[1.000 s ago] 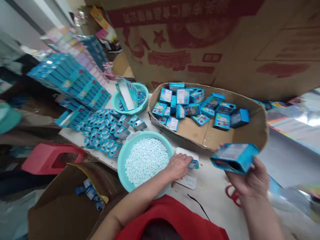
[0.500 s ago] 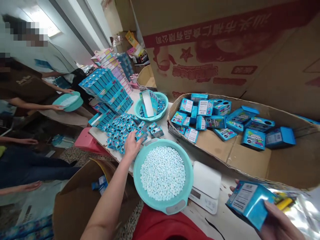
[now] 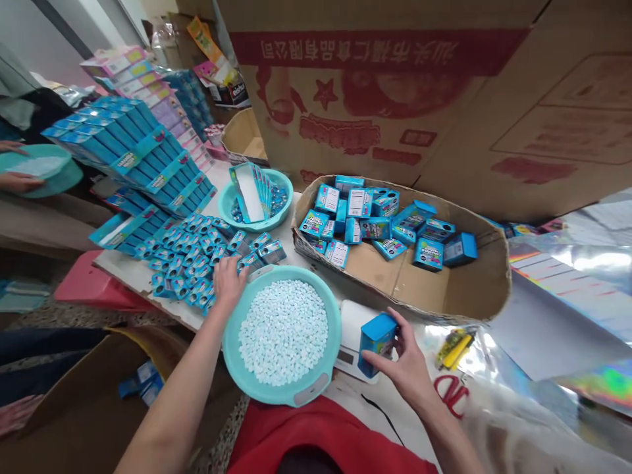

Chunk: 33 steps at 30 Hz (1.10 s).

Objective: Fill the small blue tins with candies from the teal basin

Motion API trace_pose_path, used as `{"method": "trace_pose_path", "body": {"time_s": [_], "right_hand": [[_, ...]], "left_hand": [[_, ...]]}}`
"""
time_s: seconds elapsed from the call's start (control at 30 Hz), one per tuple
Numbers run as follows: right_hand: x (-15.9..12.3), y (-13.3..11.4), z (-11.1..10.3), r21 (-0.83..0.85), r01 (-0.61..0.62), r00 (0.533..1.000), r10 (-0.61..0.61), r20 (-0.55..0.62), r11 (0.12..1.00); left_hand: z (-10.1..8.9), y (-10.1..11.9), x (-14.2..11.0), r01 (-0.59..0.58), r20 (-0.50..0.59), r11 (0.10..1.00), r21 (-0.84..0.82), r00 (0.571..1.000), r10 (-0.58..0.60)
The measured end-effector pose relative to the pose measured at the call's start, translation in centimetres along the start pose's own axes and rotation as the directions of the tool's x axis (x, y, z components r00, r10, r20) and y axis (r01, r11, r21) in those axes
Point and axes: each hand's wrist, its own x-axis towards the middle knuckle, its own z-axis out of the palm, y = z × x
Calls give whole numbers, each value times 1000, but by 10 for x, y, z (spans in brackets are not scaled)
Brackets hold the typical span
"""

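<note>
A tall carton with red print, its lettering upside down, walls off the back of the worktop. Red-handled scissors lie near a yellow tool and shiny film. A black strip trails across the front. At left stand a pink stool and a pastel stack, with an orange packet and a black box beyond; a co-worker holds a turquoise bowl.

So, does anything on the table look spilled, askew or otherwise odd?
Only mildly. The big carton has its printing upside down, and the boxes in the tray lie at mixed angles, unlike the orderly blue stack at the left. I see nothing spilled from the bowl.
</note>
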Motion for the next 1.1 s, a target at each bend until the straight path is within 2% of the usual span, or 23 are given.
{"method": "trace_pose_path", "body": {"time_s": [0.07, 0.13, 0.2, 0.27, 0.33, 0.4, 0.5, 0.57, 0.67, 0.73, 0.8, 0.87, 0.93, 1.0, 1.03, 1.1], "right_hand": [[-1, 2, 2, 17, -8, 1000, 8, 6, 1000], [-1, 3, 4, 224, -90, 995, 76, 68, 971], [0, 1, 7, 507, -242, 969, 179, 170, 827], [2, -4, 12, 691, -395, 919, 268, 290, 606], [5, -10, 18, 746, -508, 859, 320, 400, 432], [7, -15, 24, 745, -581, 809, 335, 483, 329], [10, -16, 30, 728, -637, 764, 338, 550, 254], [11, -11, 32, 715, -657, 746, 342, 572, 240], [17, 7, 36, 665, -687, 722, 376, 581, 292], [25, 21, 43, 606, -670, 741, 430, 516, 429], [32, 32, 52, 499, -579, 814, 423, 398, 645], [36, 37, 59, 323, -424, 896, 340, 286, 846], [39, 36, 63, 103, -237, 959, 215, 186, 966], [44, 33, 65, -116, -16, 994, 29, 104, 993], [48, 31, 65, -207, 96, 993, -79, 89, 974], [60, 28, 66, -324, 284, 959, -265, 101, 902]], "left_hand": [[-2, 8, -26, -94, -33, 988, -124, 995, 90], [0, 17, -60, -175, 26, 961, -212, 982, 185], [7, 26, -95, -163, 130, 961, -223, 972, 195], [18, 34, -126, -60, 211, 981, -182, 973, 98], [30, 44, -147, 58, 287, 988, -146, 958, -14], [39, 61, -159, 134, 361, 982, -132, 929, -78], [44, 92, -166, 150, 420, 982, -112, 903, -90], [43, 109, -171, 93, 440, 990, -103, 897, -39], [42, 120, -181, -66, 476, 989, -133, 871, 122], [47, 118, -186, -138, 482, 983, -119, 857, 179], [51, 113, -187, -185, 477, 979, -86, 855, 203], [54, 109, -187, -220, 470, 973, -67, 854, 225], [56, 107, -185, -240, 461, 968, -76, 852, 248], [56, 108, -183, -244, 447, 965, -95, 856, 260], [56, 108, -182, -242, 441, 965, -106, 858, 264], [52, 109, -181, -234, 445, 964, -129, 855, 267]]}}
